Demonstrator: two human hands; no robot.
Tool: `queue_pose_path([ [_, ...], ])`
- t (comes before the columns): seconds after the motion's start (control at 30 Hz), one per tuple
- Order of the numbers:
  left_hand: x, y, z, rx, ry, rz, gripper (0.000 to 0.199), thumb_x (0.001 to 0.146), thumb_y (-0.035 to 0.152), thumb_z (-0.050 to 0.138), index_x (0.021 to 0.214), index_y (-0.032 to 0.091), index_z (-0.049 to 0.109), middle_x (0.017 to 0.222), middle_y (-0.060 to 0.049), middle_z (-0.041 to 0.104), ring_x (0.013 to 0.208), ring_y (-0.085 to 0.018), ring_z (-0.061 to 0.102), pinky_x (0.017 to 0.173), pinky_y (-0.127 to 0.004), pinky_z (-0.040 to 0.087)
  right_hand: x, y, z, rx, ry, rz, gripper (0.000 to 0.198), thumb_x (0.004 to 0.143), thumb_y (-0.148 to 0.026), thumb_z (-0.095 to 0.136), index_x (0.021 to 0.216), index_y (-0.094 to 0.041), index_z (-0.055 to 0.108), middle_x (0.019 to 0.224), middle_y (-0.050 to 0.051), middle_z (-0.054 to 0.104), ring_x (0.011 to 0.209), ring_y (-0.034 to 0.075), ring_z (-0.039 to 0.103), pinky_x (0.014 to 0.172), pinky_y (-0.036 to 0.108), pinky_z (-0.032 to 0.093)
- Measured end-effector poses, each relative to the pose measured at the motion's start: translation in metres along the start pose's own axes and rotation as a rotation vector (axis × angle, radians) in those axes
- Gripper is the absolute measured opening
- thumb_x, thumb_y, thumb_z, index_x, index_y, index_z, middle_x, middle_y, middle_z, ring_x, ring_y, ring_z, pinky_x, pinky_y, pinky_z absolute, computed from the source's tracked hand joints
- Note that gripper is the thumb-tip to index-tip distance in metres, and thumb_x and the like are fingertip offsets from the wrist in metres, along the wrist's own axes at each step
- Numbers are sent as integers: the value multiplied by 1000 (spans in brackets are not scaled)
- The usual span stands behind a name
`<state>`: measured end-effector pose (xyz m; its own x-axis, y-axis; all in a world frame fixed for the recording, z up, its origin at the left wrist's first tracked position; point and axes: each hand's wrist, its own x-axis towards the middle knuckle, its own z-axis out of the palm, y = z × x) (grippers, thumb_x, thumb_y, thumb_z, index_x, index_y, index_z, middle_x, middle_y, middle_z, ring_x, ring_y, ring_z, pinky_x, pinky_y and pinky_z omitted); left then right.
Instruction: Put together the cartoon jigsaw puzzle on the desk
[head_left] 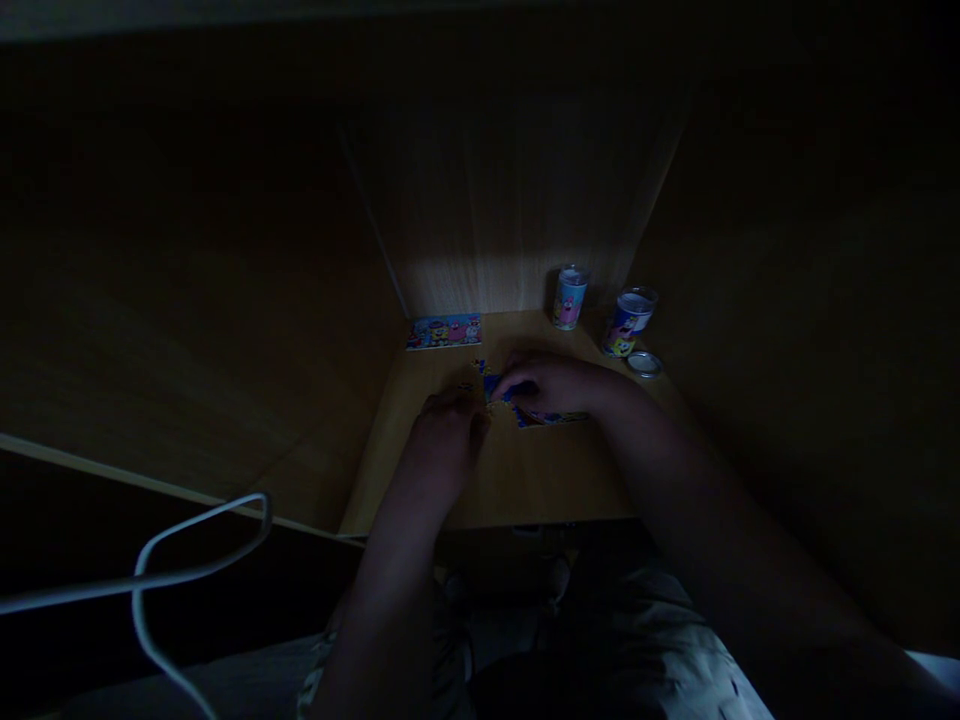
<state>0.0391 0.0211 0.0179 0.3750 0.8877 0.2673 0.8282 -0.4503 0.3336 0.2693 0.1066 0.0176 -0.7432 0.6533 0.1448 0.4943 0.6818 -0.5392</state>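
Both bare hands are low over a pale brown wood-grained tabletop (pixel 525 485), close together in dim light. The right hand (pixel 551 382) is curled, its thumb and index finger bent down over a partly assembled flat printed picture in dark blue with multicoloured patches (pixel 531 419), which lies near the middle of the tabletop. The left hand (pixel 451 420) is also bent, back upward, at the picture's left edge. The gap between the fingers is narrow on the right and hidden on the left; whether either one pinches a piece, I cannot tell.

What shows of the picture is an uneven shape: a deep blue patch left of the right fingers, and a slanting section under the right wrist with blue, reddish and yellowish marks. Its finer print is lost in the dark. Just beyond lie small loose blue-and-yellow flat pieces (pixel 481 367).

Farther back, at left, lies a rectangular light-blue card with colourful cartoon figures (pixel 444 331). At right, a light-blue cylindrical can with a pink figure (pixel 570 302) and a dark-blue cylindrical can with a yellow figure (pixel 622 330) stand upright, a round silvery-rimmed lid (pixel 645 364) beside the latter.
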Motion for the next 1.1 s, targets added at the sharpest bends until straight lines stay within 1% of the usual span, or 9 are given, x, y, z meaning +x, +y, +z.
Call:
queue_pose_path([
  [0.17,1,-3,0,-106,-19,16,14,97,12,65,99,22,75,108,-7,76,102,-26,70,97,-43,56,-1,-2,-2,-2,-30,18,33,91,-9,67,117,-24,81,110,6,70,91,15,67,87,29,52],
  [0.27,1,-6,-1,-134,-13,32,19,97,12,66,110,22,75,116,-8,75,108,-26,70,100,-44,55,-1,-4,-3,-3,-23,14,31,91,-10,68,116,-23,81,110,6,70,92,16,66,87,30,51],
  [0.37,1,-10,1,-158,-22,58,27,98,13,65,119,26,76,125,-7,74,116,-27,68,107,-46,53,0,-2,-2,0,-10,3,30,91,-10,69,114,-24,81,108,5,70,93,16,66,87,29,51],
  [0.47,1,-15,6,-161,-24,87,23,100,17,64,114,28,78,123,-7,74,118,-27,67,108,-48,52,1,2,0,-9,1,-25,29,91,-11,70,114,-24,81,107,5,69,93,16,65,87,29,50],
  [0.57,0,-19,10,-164,4,113,21,100,18,63,112,27,77,120,-6,73,118,-26,66,107,-48,53,1,4,1,-4,2,-49,29,91,-12,70,114,-24,82,106,5,68,94,17,65,87,29,50],
  [0.77,1,-16,7,-163,-3,109,13,98,18,65,104,26,73,111,-6,73,110,-26,67,103,-48,54,-1,-1,-1,37,-22,9,30,93,-12,67,116,-23,81,109,5,69,81,13,64,81,28,50],
  [0.83,1,-15,7,-144,-1,104,15,98,20,65,110,27,73,114,-6,72,111,-27,67,104,-49,53,-1,-1,-1,34,-15,6,28,93,-12,67,114,-24,81,109,5,70,83,13,64,83,28,49],
  [0.93,0,-14,9,-114,-3,115,22,99,20,64,118,27,73,120,-7,71,115,-28,65,106,-49,52,0,1,0,5,-6,-19,26,92,-13,69,113,-24,81,108,5,70,94,16,64,87,29,49],
  [1.1,0,-13,9,-112,-10,100,15,100,20,62,110,24,72,116,-8,70,113,-27,64,105,-48,52,1,1,0,-5,-2,-24,28,91,-12,70,113,-24,82,108,5,70,99,17,65,92,30,50],
])
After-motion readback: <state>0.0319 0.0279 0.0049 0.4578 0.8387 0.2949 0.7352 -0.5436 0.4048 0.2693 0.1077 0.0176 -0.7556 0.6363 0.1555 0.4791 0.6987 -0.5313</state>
